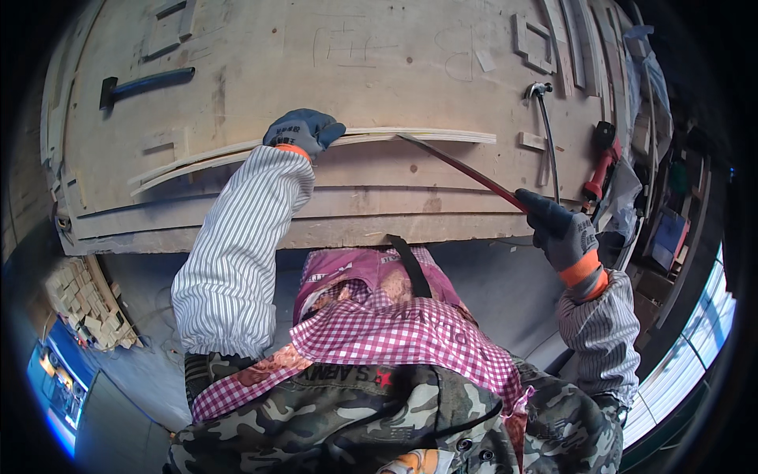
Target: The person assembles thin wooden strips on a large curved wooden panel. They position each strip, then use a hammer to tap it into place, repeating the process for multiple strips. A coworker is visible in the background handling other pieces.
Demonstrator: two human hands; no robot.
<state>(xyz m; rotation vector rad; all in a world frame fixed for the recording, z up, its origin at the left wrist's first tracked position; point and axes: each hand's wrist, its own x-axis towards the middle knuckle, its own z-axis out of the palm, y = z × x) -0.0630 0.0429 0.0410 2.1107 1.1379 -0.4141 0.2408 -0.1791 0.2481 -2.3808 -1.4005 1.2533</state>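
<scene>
Gloved right hand (562,229) grips thin red bar (466,170); left hand (302,130) presses curved plywood strips (395,136).

Two gloved hands (304,130), one hammer (142,83), one red bar (466,170).

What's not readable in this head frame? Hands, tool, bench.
- Left hand palm and fingertips: under the glove, pressed on the curved wood strips; contact hidden.
- Red bar rear end: buried in the right hand grip.
- Bar tip at the strips: too small to tell if it is wedged between layers.
- Workbench near edge: partly behind the left sleeve.
- Red power tool: distorted at the rim.
</scene>
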